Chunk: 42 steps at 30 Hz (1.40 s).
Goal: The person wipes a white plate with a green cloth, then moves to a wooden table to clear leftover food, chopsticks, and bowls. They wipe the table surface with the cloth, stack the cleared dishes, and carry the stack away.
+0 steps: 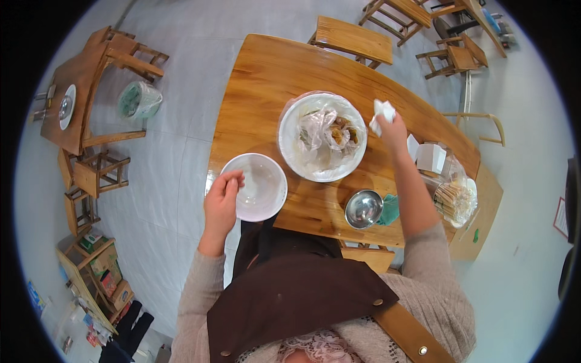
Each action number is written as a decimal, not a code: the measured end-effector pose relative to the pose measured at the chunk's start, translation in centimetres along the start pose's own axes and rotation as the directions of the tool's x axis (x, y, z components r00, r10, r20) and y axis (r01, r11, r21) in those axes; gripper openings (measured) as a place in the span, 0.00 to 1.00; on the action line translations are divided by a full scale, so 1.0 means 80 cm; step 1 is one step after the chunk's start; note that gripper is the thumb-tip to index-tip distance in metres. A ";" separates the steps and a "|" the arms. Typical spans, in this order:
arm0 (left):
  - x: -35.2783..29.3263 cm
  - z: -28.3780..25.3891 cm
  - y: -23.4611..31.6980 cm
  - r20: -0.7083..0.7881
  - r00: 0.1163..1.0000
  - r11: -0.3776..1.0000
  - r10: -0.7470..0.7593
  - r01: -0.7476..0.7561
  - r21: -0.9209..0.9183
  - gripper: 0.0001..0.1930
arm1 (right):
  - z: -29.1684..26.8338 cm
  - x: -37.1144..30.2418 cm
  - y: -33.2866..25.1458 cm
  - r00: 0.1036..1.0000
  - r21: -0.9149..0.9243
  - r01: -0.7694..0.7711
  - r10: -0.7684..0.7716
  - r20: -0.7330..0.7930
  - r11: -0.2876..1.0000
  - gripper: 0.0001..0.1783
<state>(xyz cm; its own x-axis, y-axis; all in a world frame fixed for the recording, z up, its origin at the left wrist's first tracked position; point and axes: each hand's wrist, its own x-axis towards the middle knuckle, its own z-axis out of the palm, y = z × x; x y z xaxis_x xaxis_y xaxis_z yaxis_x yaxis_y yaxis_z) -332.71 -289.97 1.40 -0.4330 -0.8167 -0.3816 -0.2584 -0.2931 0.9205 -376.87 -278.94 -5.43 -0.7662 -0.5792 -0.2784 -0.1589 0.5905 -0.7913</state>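
Head view, left hand: the left hand [223, 196] holds the small white bowl [257, 186] at its left rim, thumb and fingers pinched on the edge.
Head view, small bowl: it sits at the table's [266, 78] near left corner, partly over the edge, and it looks empty with a thin clear liner inside.
Head view, right hand: the right hand [392, 130] is lifted over the table toward its right edge, with the fingers closed around a crumpled white tissue [382, 114].
Head view, big bowl: the big white bowl [322, 137] stands in the middle of the table, between the two hands, and still carries a plastic liner with brown food leftovers.
Head view, steel bowl: a small steel bowl [364, 209] stands at the near edge, touching a green cloth [390, 209].
Head view, right end: a white box [431, 157] and a bundle of chopsticks [449, 202] in a clear bag lie near the right edge.
Head view, room: wooden stools [354, 39] stand around, and a lined bin [140, 100] is on the floor to the left.
Progress, as a judgement: the clearing seems in its middle. The small bowl is already picked and the tissue gathered, but the big bowl with leftovers, the steel bowl and the cloth are not yet removed.
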 end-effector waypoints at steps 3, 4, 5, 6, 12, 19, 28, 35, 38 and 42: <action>0.047 0.006 -0.002 -0.008 0.996 0.996 0.084 -0.084 0.030 0.13 | 0.039 -0.088 -0.024 0.955 -0.100 0.296 -0.290 0.070 0.950 0.19; 0.066 0.012 -0.005 0.010 0.997 0.996 0.070 -0.070 0.057 0.13 | 0.053 -0.093 -0.033 0.917 -0.316 0.399 -0.373 0.144 0.861 0.18; 0.086 0.021 -0.008 0.033 0.997 0.995 0.072 -0.074 0.067 0.13 | 0.069 -0.095 -0.040 0.883 -0.454 0.469 -0.413 0.224 0.758 0.18; 0.103 0.029 -0.011 0.066 0.995 0.994 0.077 -0.081 0.076 0.14 | 0.079 -0.099 -0.045 0.864 -0.590 0.502 -0.391 0.316 0.632 0.19; 0.185 0.077 -0.032 0.171 0.969 0.936 0.181 -0.223 0.273 0.18 | 0.057 -0.129 -0.057 0.888 -0.344 0.404 -0.273 0.371 0.847 0.33; 0.235 0.107 -0.033 0.224 0.891 0.917 -0.395 0.397 0.035 0.28 | 0.004 -0.142 0.008 0.999 -0.034 0.019 -0.021 -0.041 0.999 0.25; 0.249 0.119 -0.059 0.395 0.715 0.741 -0.577 0.661 -0.115 0.21 | 0.038 -0.107 0.090 0.831 0.421 -0.485 0.253 0.495 0.766 0.22; 0.210 0.127 -0.035 0.066 0.974 0.871 0.219 -0.225 0.437 0.08 | 0.023 -0.111 0.068 0.870 0.412 -0.416 0.223 0.440 0.811 0.20; 0.177 0.133 -0.004 0.195 0.824 0.655 0.531 -0.546 0.523 0.06 | 0.028 -0.124 0.055 0.893 0.480 -0.411 0.237 0.383 0.775 0.21; 0.149 0.141 0.021 0.332 0.736 0.566 0.590 -0.670 0.481 0.07 | 0.035 -0.135 0.047 0.914 0.535 -0.391 0.246 0.324 0.749 0.21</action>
<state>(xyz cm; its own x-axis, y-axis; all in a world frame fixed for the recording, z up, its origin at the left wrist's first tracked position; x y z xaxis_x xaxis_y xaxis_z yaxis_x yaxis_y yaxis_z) -348.06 -294.61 -2.56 -0.7578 -0.6091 0.2337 -0.2716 0.6203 0.7359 -367.45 -272.03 -6.96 -0.5376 -0.5659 -0.6250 0.5133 0.3685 -0.7751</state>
